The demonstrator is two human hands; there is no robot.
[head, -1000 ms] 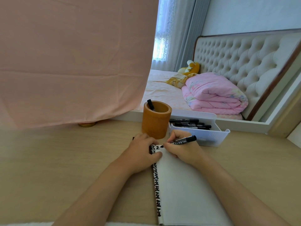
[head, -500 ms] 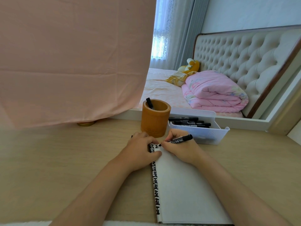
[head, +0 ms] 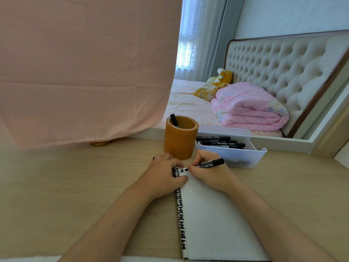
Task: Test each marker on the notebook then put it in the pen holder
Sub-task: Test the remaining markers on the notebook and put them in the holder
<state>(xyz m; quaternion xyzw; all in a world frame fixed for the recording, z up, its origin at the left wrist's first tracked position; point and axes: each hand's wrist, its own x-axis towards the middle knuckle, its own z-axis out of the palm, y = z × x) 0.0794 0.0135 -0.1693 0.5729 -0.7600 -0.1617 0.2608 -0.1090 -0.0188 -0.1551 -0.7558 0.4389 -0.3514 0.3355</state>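
An open white notebook with a black-patterned spine lies on the wooden desk. My right hand grips a black marker, its tip down on the top left of the page. My left hand rests on the notebook's top left corner, fingers curled over the edge; a marker cap may be in it, but I cannot tell. Just behind my hands stands a brown cylindrical pen holder with one black marker inside. A white plastic tray to its right holds several black markers.
A pink cloth hangs over the desk's back left. A gold round base peeks out beneath it. Behind the desk is a bed with a pink folded quilt and a tufted headboard. The wooden desk stretches left and right.
The marker's rear end has dipped lower and the tip has shifted slightly on the page as my right hand writes. My left hand stays on the notebook.
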